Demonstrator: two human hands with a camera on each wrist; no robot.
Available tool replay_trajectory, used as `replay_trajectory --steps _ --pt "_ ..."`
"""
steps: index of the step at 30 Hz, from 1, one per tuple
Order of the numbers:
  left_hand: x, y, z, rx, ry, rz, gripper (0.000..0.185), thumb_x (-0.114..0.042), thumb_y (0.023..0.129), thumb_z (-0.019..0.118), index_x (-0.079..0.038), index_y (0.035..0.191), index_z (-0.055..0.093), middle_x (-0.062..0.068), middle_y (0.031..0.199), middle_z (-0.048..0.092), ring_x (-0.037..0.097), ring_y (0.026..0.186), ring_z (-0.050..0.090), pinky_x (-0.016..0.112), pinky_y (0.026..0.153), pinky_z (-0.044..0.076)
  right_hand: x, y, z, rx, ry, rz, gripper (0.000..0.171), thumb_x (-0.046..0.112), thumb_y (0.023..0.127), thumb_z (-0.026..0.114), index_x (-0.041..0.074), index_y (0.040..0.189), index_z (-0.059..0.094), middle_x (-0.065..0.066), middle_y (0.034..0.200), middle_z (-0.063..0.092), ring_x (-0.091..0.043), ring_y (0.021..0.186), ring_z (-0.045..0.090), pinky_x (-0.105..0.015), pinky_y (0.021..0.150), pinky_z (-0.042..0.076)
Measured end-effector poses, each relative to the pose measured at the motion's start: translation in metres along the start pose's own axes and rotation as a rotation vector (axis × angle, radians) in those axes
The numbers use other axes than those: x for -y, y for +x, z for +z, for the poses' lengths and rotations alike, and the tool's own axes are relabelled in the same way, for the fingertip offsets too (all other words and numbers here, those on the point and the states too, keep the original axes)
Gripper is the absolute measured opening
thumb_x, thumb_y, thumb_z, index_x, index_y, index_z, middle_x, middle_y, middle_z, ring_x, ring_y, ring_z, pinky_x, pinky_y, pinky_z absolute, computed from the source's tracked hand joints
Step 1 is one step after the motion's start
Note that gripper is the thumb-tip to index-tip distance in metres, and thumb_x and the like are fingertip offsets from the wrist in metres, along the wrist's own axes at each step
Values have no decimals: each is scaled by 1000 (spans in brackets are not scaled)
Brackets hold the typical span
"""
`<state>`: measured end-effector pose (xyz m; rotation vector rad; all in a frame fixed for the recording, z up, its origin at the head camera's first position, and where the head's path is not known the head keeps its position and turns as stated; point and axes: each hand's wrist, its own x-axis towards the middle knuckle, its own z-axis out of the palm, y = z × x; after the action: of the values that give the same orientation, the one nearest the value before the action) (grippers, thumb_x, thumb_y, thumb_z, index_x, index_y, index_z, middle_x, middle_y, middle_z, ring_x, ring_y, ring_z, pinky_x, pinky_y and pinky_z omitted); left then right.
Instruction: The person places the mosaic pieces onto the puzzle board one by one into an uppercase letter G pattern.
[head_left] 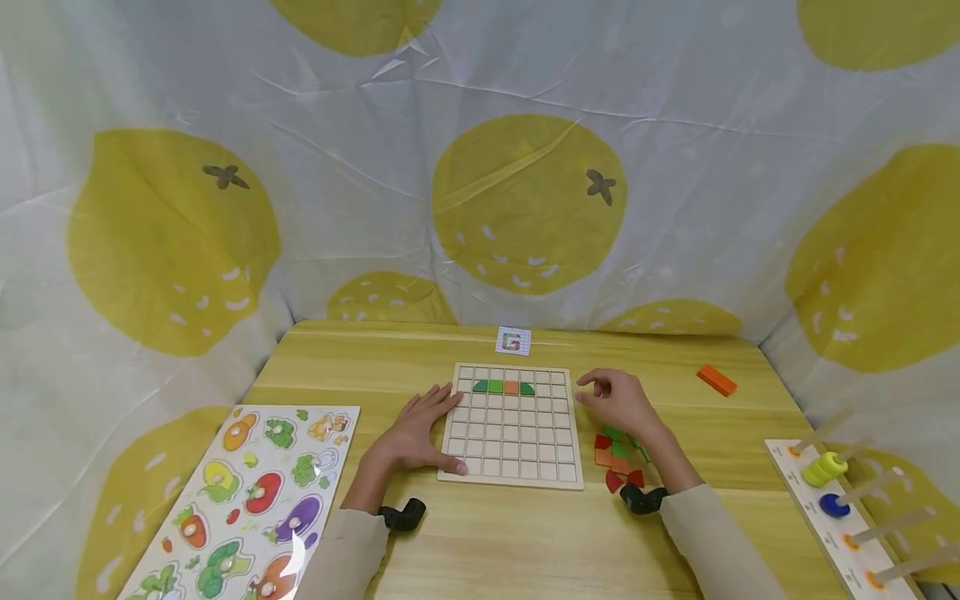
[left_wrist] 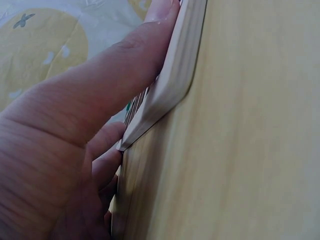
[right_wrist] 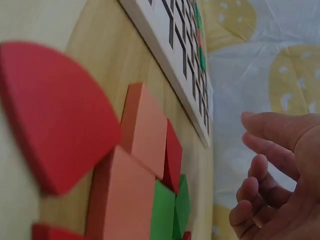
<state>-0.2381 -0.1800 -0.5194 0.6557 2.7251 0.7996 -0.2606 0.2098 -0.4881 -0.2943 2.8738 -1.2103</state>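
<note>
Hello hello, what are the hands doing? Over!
Left hand flat against wooden grid board. Right hand empty, hovering beside it. Red, orange, green wooden tiles loose nearby.

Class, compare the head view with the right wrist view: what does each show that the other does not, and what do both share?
Only the head view shows the left hand resting on the grid board's left edge, the vegetable peg puzzle, the orange block, the ring-and-peg board and the small card.

Only the right wrist view shows the loose pieces close up: a red quarter-circle piece, orange squares and green squares lying together.

Both show the right hand, empty with loosely curled fingers, the grid board and the wooden table.
</note>
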Motion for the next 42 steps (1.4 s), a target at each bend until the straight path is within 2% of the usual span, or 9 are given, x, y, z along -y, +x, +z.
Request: replay_trajectory --steps 9,14,20,28,34,42 --pt "-1 -1 -1 -7 -10 10 126 -64 63 91 -20 164 31 4 174 14 29 162 8 55 131 5 -29 -27 -23 -18 -2 21 25 23 94 77 7 113 76 -5 85 58 -19 72 49 -27 62 43" --pt "1 -1 -1 -5 -6 12 126 -65 63 91 -20 164 30 4 174 14 30 162 8 56 131 5 -37 -38 -31 2 -14 6 23 20 94 77 7 113 76 -4 84 59 -16 71 49 -25 62 43" --pt "0 -1 -3 -7 -15 14 126 -65 63 91 -21 164 31 5 174 15 31 162 8 57 131 5 -40 -44 -35 87 -1 -39 22 10 94 74 7 116 76 -3 88 61 -14 76 50 -23 64 45" --pt "0 -1 -1 -2 -18 8 126 -66 63 91 -21 164 31 4 174 14 30 162 8 57 131 4 -51 -48 -35 195 -52 -128 32 -1 91 71 9 122 75 -4 97 62 -13 83 49 -22 69 45" --pt "0 -2 0 -4 -25 8 125 -64 63 91 -21 164 31 3 174 14 31 162 8 57 131 4 -55 -47 -34 215 -44 -99 29 4 93 73 11 121 76 -1 92 57 -14 81 48 -24 67 43" --pt "0 -2 0 -5 -15 13 125 -65 63 91 -21 164 31 4 174 14 30 162 8 57 131 5 -59 -46 -32 176 -22 -74 23 18 92 79 14 114 76 0 94 61 -14 82 51 -23 69 47"
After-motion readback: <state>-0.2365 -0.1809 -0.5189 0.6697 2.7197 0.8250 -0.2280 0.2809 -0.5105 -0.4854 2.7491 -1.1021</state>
